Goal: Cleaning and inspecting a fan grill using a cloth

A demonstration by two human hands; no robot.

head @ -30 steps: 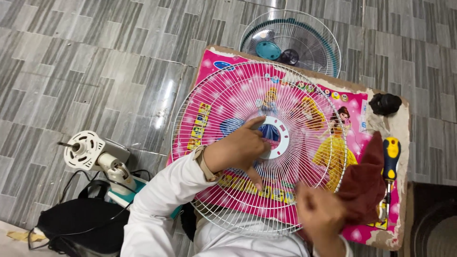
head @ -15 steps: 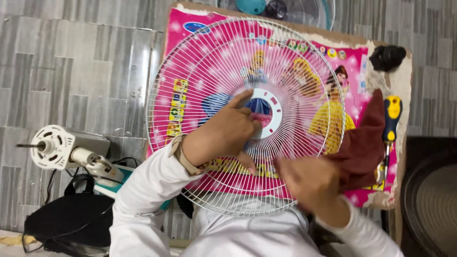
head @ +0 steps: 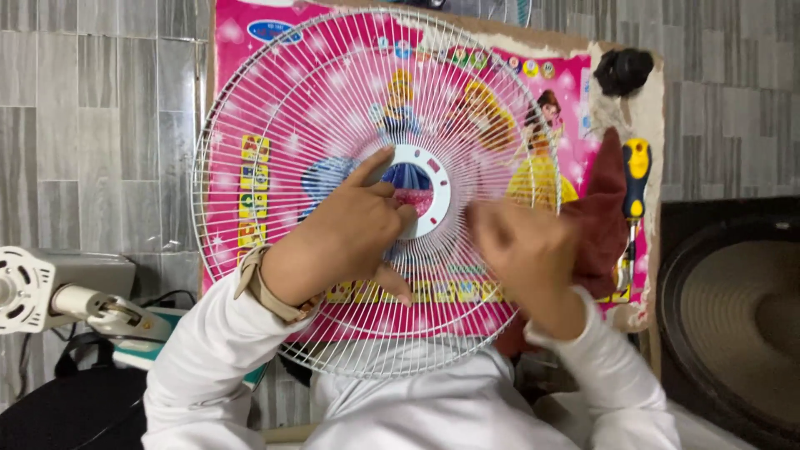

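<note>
Fan motor (head: 33, 287) lies far left, off mat. Our left hand (head: 350, 237) presses white fan grille (head: 275, 150) flat on pink mat (head: 229, 92), fingers spread at hub (head: 427, 179), steadying it. Our right hand (head: 521, 250) blurred on grille's right side; finger state unclear. Yellow screwdriver (head: 636, 179) parked right.

Tiled floor (head: 100, 125) under pink picture mat (head: 250, 100)

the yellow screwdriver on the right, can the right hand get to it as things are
Probably yes. The yellow-handled screwdriver lies uncovered on the pink mat, just right of the dark red cloth. The right hand is beside that cloth; only the cloth lies between them, and nothing rests on the tool.
</note>
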